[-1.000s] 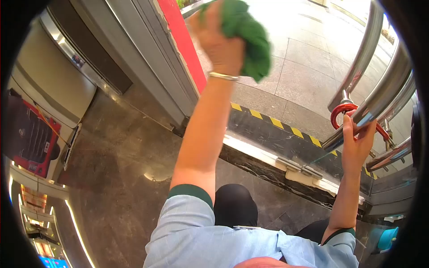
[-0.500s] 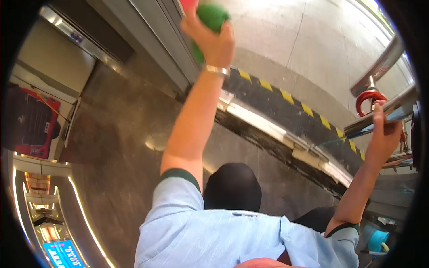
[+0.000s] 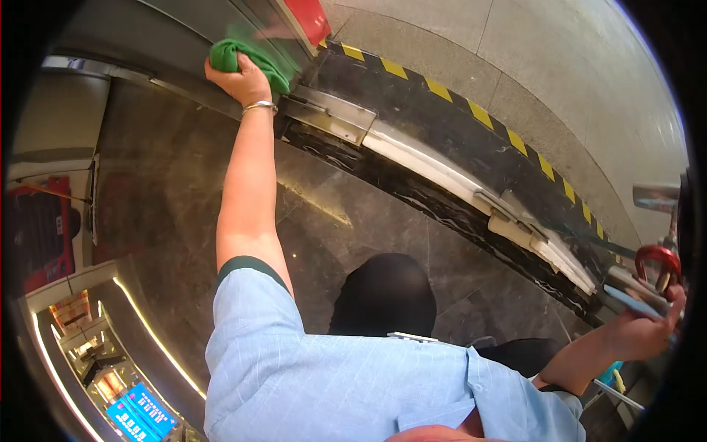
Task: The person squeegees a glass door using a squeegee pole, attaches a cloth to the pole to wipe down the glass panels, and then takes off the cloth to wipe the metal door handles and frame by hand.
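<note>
My left hand (image 3: 247, 79) is closed on a bunched green cloth (image 3: 274, 70), which lies against the low part of the grey metal door frame (image 3: 199, 37). A bracelet circles that wrist. At the right edge, my right hand (image 3: 648, 331) has its fingers around a steel door handle (image 3: 635, 291); the fingertips are partly lost in the dark rim of the view. Just above this hand, a red ring-shaped lock (image 3: 658, 264) hangs at the handles.
A door sill (image 3: 434, 166) with metal plates runs diagonally, beside yellow and black floor tape (image 3: 480, 116). My bent knee (image 3: 387, 295) is below it. A red and black case (image 3: 44, 228) stands left; a blue screen (image 3: 140, 414) shows lower left. Something turquoise (image 3: 611, 372) lies lower right.
My left hand has moved down and left with the green cloth, from beside the red strip to the lower frame. My right hand, still at the handle, appears lower and further right as the view has shifted.
</note>
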Demonstrator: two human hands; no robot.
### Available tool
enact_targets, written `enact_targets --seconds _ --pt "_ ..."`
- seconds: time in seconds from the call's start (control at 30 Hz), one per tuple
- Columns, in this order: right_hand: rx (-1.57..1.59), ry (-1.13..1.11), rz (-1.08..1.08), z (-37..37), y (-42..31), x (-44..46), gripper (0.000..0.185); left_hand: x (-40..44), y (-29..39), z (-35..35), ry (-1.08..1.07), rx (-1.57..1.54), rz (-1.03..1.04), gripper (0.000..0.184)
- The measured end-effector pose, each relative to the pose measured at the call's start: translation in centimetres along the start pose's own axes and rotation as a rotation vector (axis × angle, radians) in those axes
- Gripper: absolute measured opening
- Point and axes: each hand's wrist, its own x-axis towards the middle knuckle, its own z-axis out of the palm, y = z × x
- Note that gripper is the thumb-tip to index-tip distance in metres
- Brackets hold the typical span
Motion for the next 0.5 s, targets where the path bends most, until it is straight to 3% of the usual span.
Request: enact_targets --seconds 0.1,0.2,0.3,0.33,0.5 --pt "-0.071 0.080 0.000 0.4 -0.7 -0.1 0.022 -1.5 -4.2 0.0 0.056 0.175 -0.556 0.053" --pt "-0.098 0.317 0.013 4.3 -2.6 -1.1 0.018 -3.3 -8.9 0.3 0.079 0.229 -0.713 0.057" --pt "0.014 0.384 0.095 4.6 -3.1 -0.4 0.018 -4.4 -12.3 0.2 -0.041 0.375 -0.830 0.064" --pt "0.023 0.359 0.094 4.6 -3.2 -0.5 0.018 -4.8 -12.7 0.3 -0.033 0.412 -0.813 0.073" --pt "0.025 0.261 0.140 4.6 -3.9 -0.1 0.014 -6.1 -18.1 -1.1 -0.199 0.257 -0.919 0.082"
